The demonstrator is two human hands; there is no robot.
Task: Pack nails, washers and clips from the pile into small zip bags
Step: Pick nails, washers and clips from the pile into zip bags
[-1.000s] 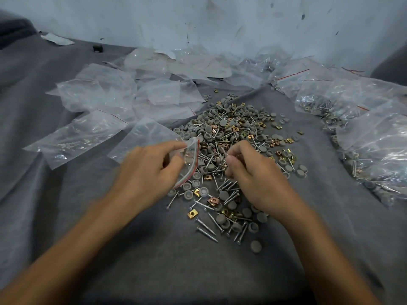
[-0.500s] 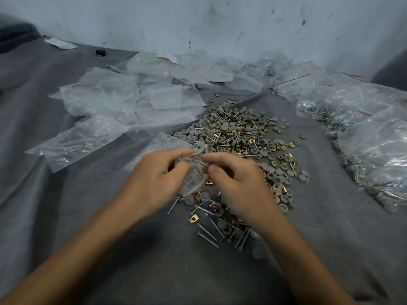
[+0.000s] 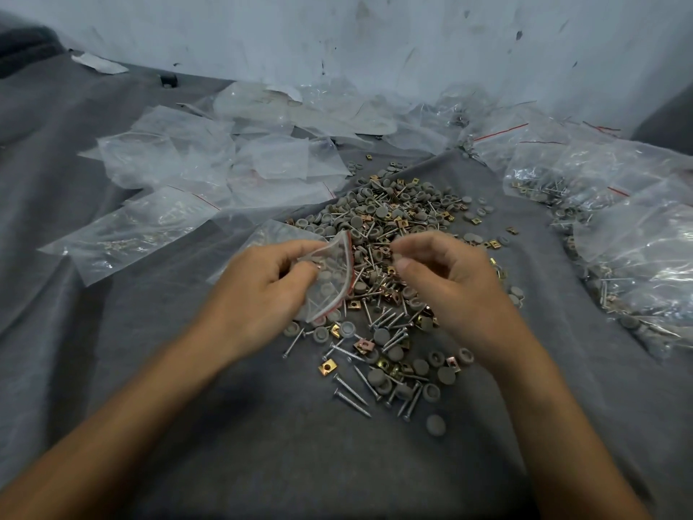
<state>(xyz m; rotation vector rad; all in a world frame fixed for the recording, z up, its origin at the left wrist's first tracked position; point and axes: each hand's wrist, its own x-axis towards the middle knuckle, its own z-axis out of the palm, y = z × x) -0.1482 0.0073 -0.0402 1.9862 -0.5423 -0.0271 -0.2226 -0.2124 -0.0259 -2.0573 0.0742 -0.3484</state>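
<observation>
Hold: left hand [image 3: 262, 290] pinches zip bag [image 3: 330, 279], red-strip mouth agape, centre frame.
Picker: right hand [image 3: 446, 283] curled, thumb near forefinger; blurred, cannot tell if it pinches anything.
Change: right hand has drawn off the bag mouth, rightward over pile [image 3: 393, 219].
Meaning: likely a piece dropped in; next pick due.

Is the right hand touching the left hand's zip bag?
Apart. Head view shows pile pieces between the right hand and the zip bag, which the left hand grips.

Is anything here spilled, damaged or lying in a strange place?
Nothing looks damaged. One grey washer lies alone on the grey cloth, apart from the near edge of the pile; otherwise nothing stands out.
</observation>
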